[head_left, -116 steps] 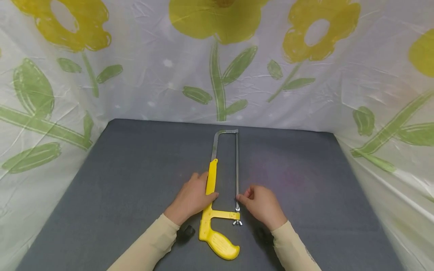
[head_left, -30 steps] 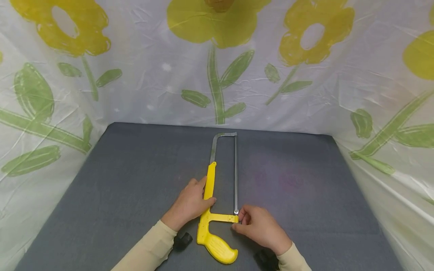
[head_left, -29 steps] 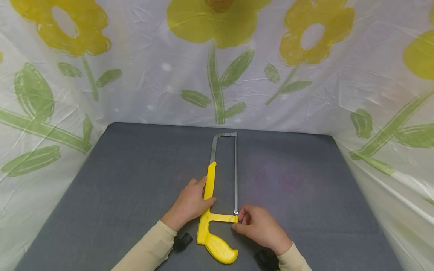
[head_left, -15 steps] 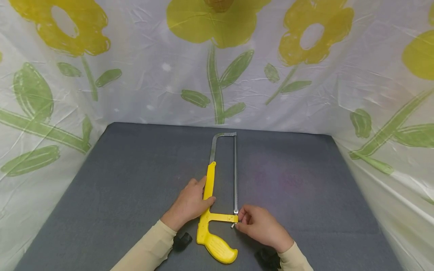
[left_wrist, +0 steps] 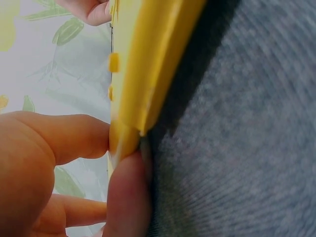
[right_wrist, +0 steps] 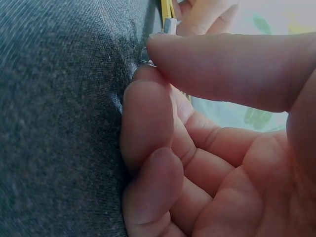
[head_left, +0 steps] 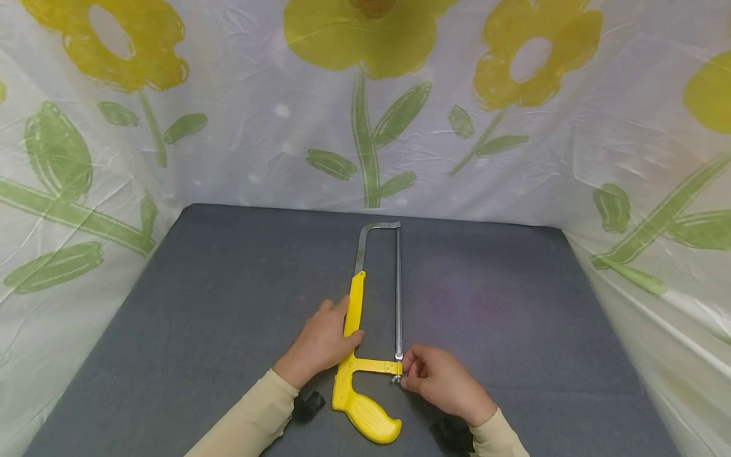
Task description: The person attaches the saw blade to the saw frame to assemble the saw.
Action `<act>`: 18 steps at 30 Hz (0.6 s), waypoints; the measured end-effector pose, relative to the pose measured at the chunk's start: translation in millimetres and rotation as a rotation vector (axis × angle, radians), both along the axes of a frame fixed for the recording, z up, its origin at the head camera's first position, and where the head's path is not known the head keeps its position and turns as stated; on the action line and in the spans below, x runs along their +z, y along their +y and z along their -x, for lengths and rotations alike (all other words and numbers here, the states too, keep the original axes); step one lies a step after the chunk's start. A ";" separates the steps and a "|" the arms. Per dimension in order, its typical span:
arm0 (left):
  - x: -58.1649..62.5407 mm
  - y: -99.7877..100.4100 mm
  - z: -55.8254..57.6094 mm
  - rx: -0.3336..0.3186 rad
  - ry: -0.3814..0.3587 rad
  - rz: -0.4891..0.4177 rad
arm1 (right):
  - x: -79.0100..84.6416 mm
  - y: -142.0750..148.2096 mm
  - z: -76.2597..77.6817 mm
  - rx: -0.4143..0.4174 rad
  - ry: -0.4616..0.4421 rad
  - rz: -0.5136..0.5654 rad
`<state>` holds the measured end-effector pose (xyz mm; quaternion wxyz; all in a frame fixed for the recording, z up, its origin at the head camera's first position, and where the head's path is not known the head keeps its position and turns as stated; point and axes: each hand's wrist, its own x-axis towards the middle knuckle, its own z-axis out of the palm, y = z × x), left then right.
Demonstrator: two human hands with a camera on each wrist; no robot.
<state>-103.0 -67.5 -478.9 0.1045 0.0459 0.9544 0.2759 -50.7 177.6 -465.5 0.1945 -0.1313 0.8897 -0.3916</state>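
A hacksaw (head_left: 372, 416) with a yellow handle and frame lies on the dark cloth, its handle end toward me. My left hand (head_left: 321, 339) grips the yellow frame tube from the left, thumb on top, fingers along its outer side; the left wrist view shows thumb and fingers at the yellow metal (left_wrist: 148, 64). My right hand (head_left: 442, 381) pinches the small silver wing nut (head_left: 395, 379) at the blade's near end, thumb and curled forefinger around it. In the right wrist view the fingertips partly hide the nut (right_wrist: 144, 55). The silver blade (head_left: 398, 292) spans the frame lengthwise.
Dark grey cloth (head_left: 240, 273) covers the table. A white curtain with yellow flowers (head_left: 257, 127) surrounds its back and sides. Black wrist devices (head_left: 309, 406) sit under both forearms, close to the cloth.
My right hand has moved from the blade's lower part down to the wing nut, which now sits at a different angle. My left hand keeps its hold on the frame.
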 end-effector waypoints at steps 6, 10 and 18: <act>0.8 0.0 -1.0 0.007 0.002 -0.006 | -1.1 -0.7 0.0 -0.009 0.014 -0.013; 0.6 0.3 -1.4 0.010 0.001 -0.006 | -2.1 -0.9 0.2 -0.017 0.018 -0.013; 0.1 1.0 -1.0 0.017 -0.016 0.003 | 2.3 2.2 -1.1 -0.056 -0.054 0.000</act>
